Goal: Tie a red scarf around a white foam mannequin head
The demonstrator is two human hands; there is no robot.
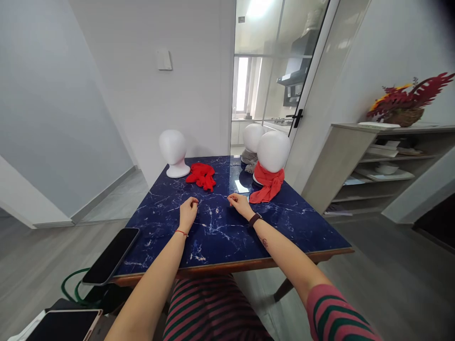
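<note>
My left hand (189,211) rests on the blue marbled table (216,246), its fingers curled in with nothing visible in them. Across from it, my right hand (241,204) lies on the table with fingers bent together, also holding nothing that shows. Beyond my left hand is a crumpled bright red cloth (202,176), next to a bare white mannequin head (173,148) on its stand. Nearest to my right hand is a coral scarf (269,183), wrapped around the neck of another white mannequin head (273,150). Behind that stands a white head (252,137) with a grey scarf (250,157).
A phone-like black device (112,255) lies at the table's left edge, above a tablet (66,326) and a green cable (69,286). A glass door (263,80) adjoins the far right side. To the right are shelves (355,137) bearing a flower basket (403,115).
</note>
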